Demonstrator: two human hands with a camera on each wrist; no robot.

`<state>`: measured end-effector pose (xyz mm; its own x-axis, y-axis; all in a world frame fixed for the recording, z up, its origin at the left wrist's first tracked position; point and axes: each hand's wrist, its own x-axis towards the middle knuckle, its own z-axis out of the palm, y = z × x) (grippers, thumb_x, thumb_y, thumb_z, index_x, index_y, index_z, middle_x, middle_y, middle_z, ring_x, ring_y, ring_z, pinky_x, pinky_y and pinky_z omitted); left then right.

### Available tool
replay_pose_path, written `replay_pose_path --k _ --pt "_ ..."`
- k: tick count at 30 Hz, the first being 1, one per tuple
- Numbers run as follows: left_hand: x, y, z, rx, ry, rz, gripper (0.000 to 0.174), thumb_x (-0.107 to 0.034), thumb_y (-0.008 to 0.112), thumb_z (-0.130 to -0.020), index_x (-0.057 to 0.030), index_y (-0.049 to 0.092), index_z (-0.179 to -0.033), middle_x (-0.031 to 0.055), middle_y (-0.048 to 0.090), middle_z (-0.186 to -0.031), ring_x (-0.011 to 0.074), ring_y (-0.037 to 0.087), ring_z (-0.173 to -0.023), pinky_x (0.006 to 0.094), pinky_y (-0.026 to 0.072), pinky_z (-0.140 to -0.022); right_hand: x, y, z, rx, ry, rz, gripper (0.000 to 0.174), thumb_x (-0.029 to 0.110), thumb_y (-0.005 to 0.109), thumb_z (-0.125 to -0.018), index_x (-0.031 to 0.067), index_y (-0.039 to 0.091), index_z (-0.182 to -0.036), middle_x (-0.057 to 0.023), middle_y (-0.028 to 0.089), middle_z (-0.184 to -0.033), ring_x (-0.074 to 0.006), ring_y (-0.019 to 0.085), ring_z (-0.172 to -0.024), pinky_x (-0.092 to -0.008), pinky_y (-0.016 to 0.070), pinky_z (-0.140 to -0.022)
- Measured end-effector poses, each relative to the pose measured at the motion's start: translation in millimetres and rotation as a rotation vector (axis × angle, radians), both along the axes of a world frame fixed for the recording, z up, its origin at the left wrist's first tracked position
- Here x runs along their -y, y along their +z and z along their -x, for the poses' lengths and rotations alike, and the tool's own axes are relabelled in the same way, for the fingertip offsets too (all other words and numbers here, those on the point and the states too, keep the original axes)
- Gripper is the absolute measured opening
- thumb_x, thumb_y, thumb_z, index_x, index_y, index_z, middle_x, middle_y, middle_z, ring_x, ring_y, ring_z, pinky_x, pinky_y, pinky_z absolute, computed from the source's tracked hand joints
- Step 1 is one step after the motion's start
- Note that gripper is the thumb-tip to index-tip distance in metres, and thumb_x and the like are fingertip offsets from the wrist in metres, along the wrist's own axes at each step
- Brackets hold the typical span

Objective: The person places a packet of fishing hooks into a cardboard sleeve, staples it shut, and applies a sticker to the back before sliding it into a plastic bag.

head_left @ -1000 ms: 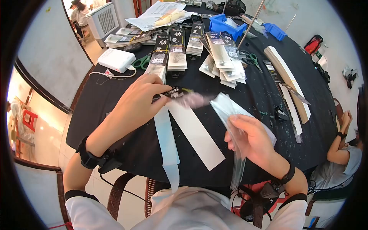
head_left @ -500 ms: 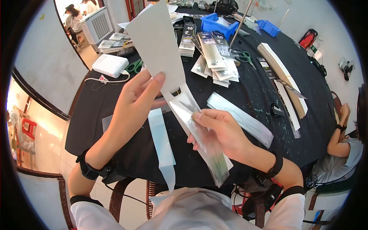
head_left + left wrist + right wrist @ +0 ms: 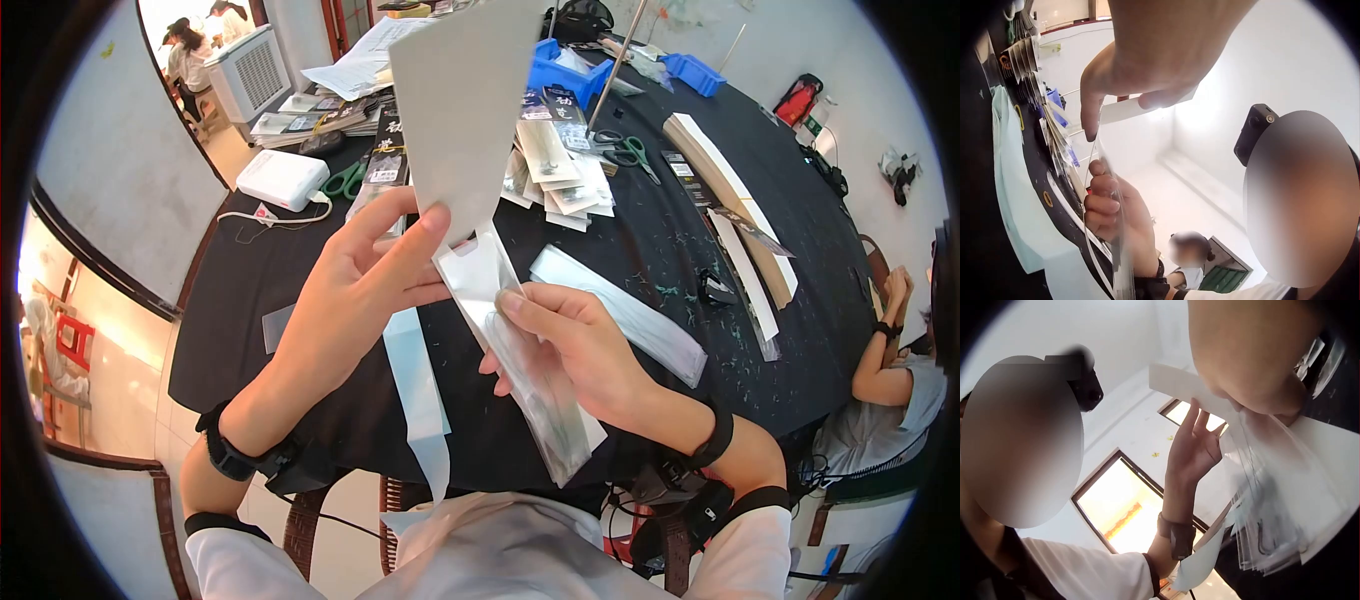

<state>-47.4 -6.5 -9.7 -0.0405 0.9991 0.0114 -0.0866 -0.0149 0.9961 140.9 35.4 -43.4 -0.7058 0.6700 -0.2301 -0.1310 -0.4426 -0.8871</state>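
Observation:
A long white card [image 3: 460,120], bent across its middle, is held up in front of the chest. My left hand [image 3: 350,285] pinches it near the fold, thumb on the near face. Against the card's lower half lie several clear plastic sleeves [image 3: 552,425], which my right hand [image 3: 572,340] pinches with the thumb on top. A dark hook shape shows inside the sleeves [image 3: 1272,512] in the right wrist view. Beneath the hands, a pale blue strip [image 3: 415,375] hangs over the table edge. To the right lies another bundle of clear sleeves [image 3: 630,310].
Stacks of black-headed packs [image 3: 560,165], green-handled scissors [image 3: 628,152] and blue bins [image 3: 693,75] are on the black-covered table [image 3: 800,370]. At left sits a white box with a cable [image 3: 283,180]; at right, a long stack of white cards [image 3: 735,200]. Another person [image 3: 890,390] sits at right.
The right hand let go of one sleeve bundle on the table and brought other sleeves onto the card. The left hand raised and bent the card upright; over the last half second it shifted slightly.

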Motion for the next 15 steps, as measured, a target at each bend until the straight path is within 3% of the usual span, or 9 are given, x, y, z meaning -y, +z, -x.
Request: replay_pose_path --k 4,6,15 --pt "0.5 -2.9 3.2 -0.005 -0.030 0.034 0.043 -0.030 0.046 -0.097 -0.0021 0.040 -0.129 0.0161 0.058 -0.114 0.0228 0.063 -0.096 0.0336 0.0529 -0.082 1.1 1.2 0.8 -0.011 -0.013 0.014 0.029 0.024 0.047 -0.096 -0.0033 0.057 -0.098 -0.0129 0.063 -0.080 -0.0178 0.064 -0.066 -0.0294 0.0535 -0.058" --pt "3.4 -2.1 0.1 0.099 -0.024 0.050 0.042 -0.033 0.055 -0.093 -0.0028 0.048 -0.121 0.0120 0.063 -0.103 0.0181 0.065 -0.093 0.0305 0.0531 -0.081 1.5 1.5 1.1 -0.009 -0.018 0.015 0.029 0.024 0.047 -0.096 -0.0035 0.057 -0.099 -0.0128 0.063 -0.080 -0.0177 0.064 -0.067 -0.0295 0.0536 -0.058" --pt "2.2 -7.2 0.4 0.189 -0.059 0.036 0.046 -0.030 0.055 -0.093 -0.0022 0.044 -0.128 0.0140 0.061 -0.109 0.0207 0.063 -0.098 0.0335 0.0532 -0.083 2.0 0.5 -0.2 -0.021 -0.042 0.008 0.029 0.023 0.047 -0.096 -0.0038 0.057 -0.099 -0.0114 0.062 -0.081 -0.0172 0.064 -0.068 -0.0300 0.0544 -0.057"
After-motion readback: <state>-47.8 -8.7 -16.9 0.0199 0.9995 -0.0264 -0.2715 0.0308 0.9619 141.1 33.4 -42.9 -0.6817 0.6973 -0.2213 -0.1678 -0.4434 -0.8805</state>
